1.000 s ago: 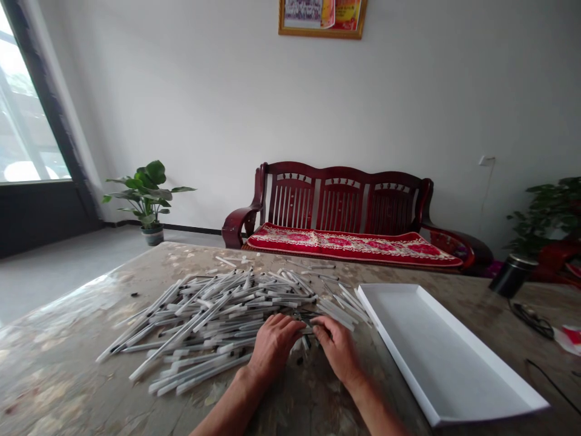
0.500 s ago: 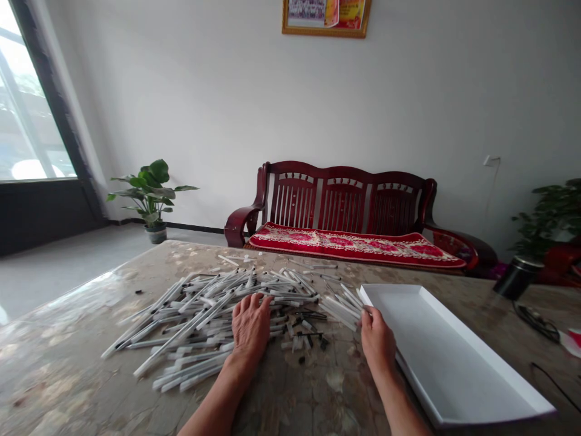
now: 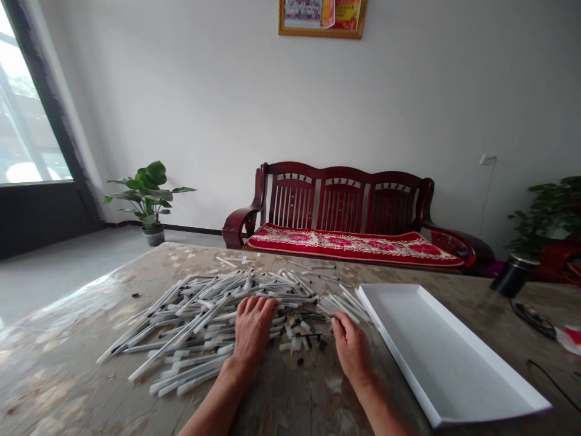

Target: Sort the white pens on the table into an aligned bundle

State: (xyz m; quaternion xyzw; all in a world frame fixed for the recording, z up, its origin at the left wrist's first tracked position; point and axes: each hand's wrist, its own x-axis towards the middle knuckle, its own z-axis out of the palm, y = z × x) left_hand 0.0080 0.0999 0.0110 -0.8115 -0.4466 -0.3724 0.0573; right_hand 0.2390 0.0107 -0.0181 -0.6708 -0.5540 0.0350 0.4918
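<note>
A big heap of white pen barrels [image 3: 200,315] lies spread over the marbled table [image 3: 68,363]. My left hand [image 3: 252,330] rests flat on the heap's right part, fingers stretched out and a little apart. My right hand [image 3: 351,348] is palm down just right of some small black and white pen parts [image 3: 305,339], its fingers curled at the pens lying near the tray. Whether those fingers hold one of the pens is hidden. A long white tray [image 3: 454,363] lies to the right of that hand.
A black cylinder [image 3: 512,275], a black cable [image 3: 533,321] and a red-white packet [image 3: 572,336] are at the table's right end. Beyond the table stand a red wooden bench [image 3: 345,212] and potted plants [image 3: 147,194].
My right hand went from the middle to the tray's near corner and has come back left towards the small parts. My left hand moved up onto the heap and stays there.
</note>
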